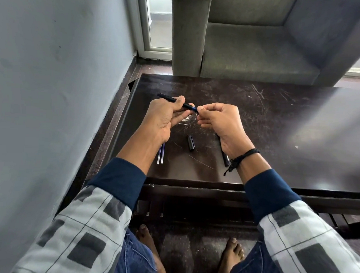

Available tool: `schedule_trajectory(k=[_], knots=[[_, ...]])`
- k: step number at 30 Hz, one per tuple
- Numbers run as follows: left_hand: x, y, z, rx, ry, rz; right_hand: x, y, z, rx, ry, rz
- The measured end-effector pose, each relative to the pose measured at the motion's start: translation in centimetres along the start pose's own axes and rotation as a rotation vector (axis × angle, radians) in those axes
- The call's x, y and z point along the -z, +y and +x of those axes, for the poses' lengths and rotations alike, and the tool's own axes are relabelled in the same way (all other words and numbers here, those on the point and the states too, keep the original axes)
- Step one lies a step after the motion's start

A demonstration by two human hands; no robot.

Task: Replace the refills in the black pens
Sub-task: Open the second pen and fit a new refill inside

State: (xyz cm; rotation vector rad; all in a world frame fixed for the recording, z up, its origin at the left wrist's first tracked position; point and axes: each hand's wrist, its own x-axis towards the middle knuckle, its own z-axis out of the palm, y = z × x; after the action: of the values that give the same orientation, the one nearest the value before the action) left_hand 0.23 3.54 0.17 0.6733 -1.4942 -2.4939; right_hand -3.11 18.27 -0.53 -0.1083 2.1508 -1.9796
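My left hand point(165, 116) grips a black pen barrel point(166, 97) above the dark table point(279, 125), its far end pointing left and away. A blue refill end point(194, 108) pokes out of the barrel's near end, and my right hand point(219, 119) pinches it with thumb and fingertips. Two blue refills point(160, 155) lie side by side on the table under my left wrist. A black pen cap point(190, 142) lies between my hands. Another black pen point(226, 157) lies under my right wrist, partly hidden.
The table's near edge point(193, 182) runs just past my forearms. A grey wall point(53, 77) stands close on the left. A grey armchair point(252, 46) sits beyond the table's far edge. My bare feet point(232, 254) rest on the floor below.
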Motion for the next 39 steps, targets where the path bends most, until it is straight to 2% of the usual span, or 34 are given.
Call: schedule_trajectory(k=[14, 30, 33, 37, 39], knots=[[0.0, 0.1, 0.0, 0.005, 0.003, -0.014, 0.1, 0.0, 0.3, -0.016, 0.002, 0.017], [1.4, 1.6, 1.0, -0.026, 0.111, -0.109, 2.3, -1.3, 0.6, -0.102, 0.096, 0.004], [2.2, 2.3, 1.1, -0.043, 0.164, -0.179, 3.2, -1.2, 0.9, -0.08, 0.117, -0.158], [2.6, 2.7, 1.2, -0.03, 0.18, -0.265, 3.0, -0.5, 1.0, -0.012, 0.009, -0.655], [2.6, 2.6, 1.2, -0.01, 0.172, -0.292, 2.3, -0.2, 0.6, 0.014, -0.029, -0.802]])
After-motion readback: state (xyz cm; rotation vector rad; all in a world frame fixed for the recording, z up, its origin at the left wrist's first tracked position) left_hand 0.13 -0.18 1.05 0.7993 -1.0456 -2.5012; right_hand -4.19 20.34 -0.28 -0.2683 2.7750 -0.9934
